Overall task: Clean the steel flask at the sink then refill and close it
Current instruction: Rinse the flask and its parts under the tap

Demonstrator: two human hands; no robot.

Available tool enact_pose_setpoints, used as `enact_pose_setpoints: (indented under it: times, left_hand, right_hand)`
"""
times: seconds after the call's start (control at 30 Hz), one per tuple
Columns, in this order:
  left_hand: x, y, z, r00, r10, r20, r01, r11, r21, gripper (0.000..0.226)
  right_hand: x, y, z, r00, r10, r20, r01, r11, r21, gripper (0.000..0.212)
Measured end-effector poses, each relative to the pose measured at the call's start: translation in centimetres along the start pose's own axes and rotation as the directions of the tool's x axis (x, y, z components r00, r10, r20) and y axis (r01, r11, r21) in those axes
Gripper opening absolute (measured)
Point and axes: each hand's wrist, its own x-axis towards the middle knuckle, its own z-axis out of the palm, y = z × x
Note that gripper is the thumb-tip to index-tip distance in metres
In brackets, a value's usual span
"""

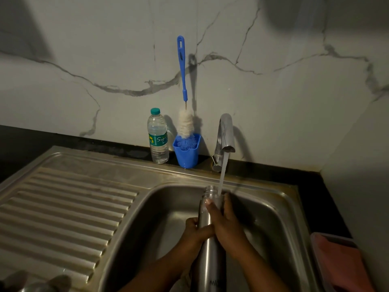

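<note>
The steel flask (207, 249) stands tilted over the sink basin (168, 209), its open threaded mouth near the top. My left hand (194, 229) grips the flask's body from the left. My right hand (226, 221) wraps around its neck and shoulder from the right. The tap (226, 131) runs, and its stream (222, 175) falls on the neck beside the mouth, onto my right fingers. No cap is on the flask.
A blue bottle brush (182, 81) stands in a blue cup (187, 151) at the wall, beside a plastic water bottle (157, 138). The ribbed drainboard (63, 207) lies left. A pink cloth (339, 264) sits at the right. A blurred metal object (35, 285) is at the bottom left.
</note>
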Motion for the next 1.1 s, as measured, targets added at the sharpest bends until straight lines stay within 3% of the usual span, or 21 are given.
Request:
enact_pose_setpoints:
  times: [0.07, 0.2, 0.27, 0.37, 0.47, 0.53, 0.63, 0.73, 0.8, 0.9, 0.97, 1.03, 1.1]
  left_hand:
    - [0.1, 0.4, 0.1, 0.999, -0.036, 0.012, 0.036, 0.999, -0.003, 0.082]
    - [-0.2, 1.6, 0.0, 0.988, -0.042, 0.147, 0.052, 0.997, -0.063, 0.042]
    - [-0.3, 1.8, 0.0, 0.991, -0.047, 0.128, 0.056, 0.996, -0.062, 0.048]
    - [0.0, 1.3, 0.8, 0.998, -0.029, 0.048, 0.031, 0.999, -0.041, 0.077]
    - [0.7, 0.9, 0.7, 0.998, -0.031, -0.050, 0.028, 0.997, -0.073, 0.094]
    - [0.8, 1.3, 0.3, 0.999, -0.040, -0.016, 0.038, 0.997, -0.070, 0.086]
    - [0.8, 1.8, -0.1, 0.997, -0.032, 0.074, 0.034, 0.999, -0.026, 0.051]
    - [0.6, 2.1, 0.3, 0.996, -0.046, 0.075, 0.050, 0.997, -0.061, 0.046]
    - [1.0, 2.0, 0.3, 0.999, 0.024, 0.043, -0.019, 0.993, -0.113, 0.038]
    - [1.8, 3.3, -0.1, 1.000, 0.000, -0.015, -0.004, 0.969, -0.248, 0.043]
    - [2.5, 4.1, -0.2, 0.999, -0.042, 0.004, 0.041, 0.966, -0.253, 0.047]
    - [3.2, 4.5, -0.2, 0.998, -0.056, -0.011, 0.052, 0.975, -0.215, 0.053]
    - [3.6, 4.5, 0.2, 1.000, 0.005, -0.018, -0.008, 0.984, -0.175, 0.066]
  right_hand:
    - [0.0, -0.1, -0.4, 1.000, 0.010, -0.003, -0.010, 1.000, 0.008, 0.095]
    - [-0.6, -0.2, -0.2, 0.991, -0.131, -0.002, 0.128, 0.971, -0.201, 0.112]
    - [-0.3, -0.4, -0.4, 0.996, -0.094, -0.001, 0.093, 0.980, -0.177, 0.101]
    - [-0.2, -0.6, -0.5, 1.000, 0.009, -0.001, -0.009, 0.995, -0.103, 0.097]
    - [-1.0, -0.7, 0.1, 0.994, -0.100, 0.039, 0.106, 0.979, -0.176, 0.098]
    - [-0.9, -0.9, -0.1, 0.998, -0.056, 0.027, 0.059, 0.989, -0.132, 0.096]
    - [-0.5, -0.8, -0.9, 0.998, 0.056, -0.027, -0.058, 0.995, -0.085, 0.093]
    - [-1.2, -0.8, -0.3, 0.994, -0.103, 0.026, 0.106, 0.941, -0.320, 0.098]
    - [-2.2, -0.6, 0.3, 0.968, -0.194, 0.159, 0.250, 0.799, -0.547, 0.109]
    - [-3.3, 0.0, 0.3, 0.954, -0.117, 0.276, 0.284, 0.653, -0.703, 0.124]
    - [-4.0, 0.4, -0.2, 0.953, -0.074, 0.292, 0.263, 0.676, -0.688, 0.120]
    - [-4.3, 0.9, -0.6, 0.960, -0.074, 0.270, 0.235, 0.739, -0.632, 0.101]
    - [-3.8, 0.6, -0.6, 0.983, -0.035, 0.178, 0.114, 0.883, -0.456, 0.082]
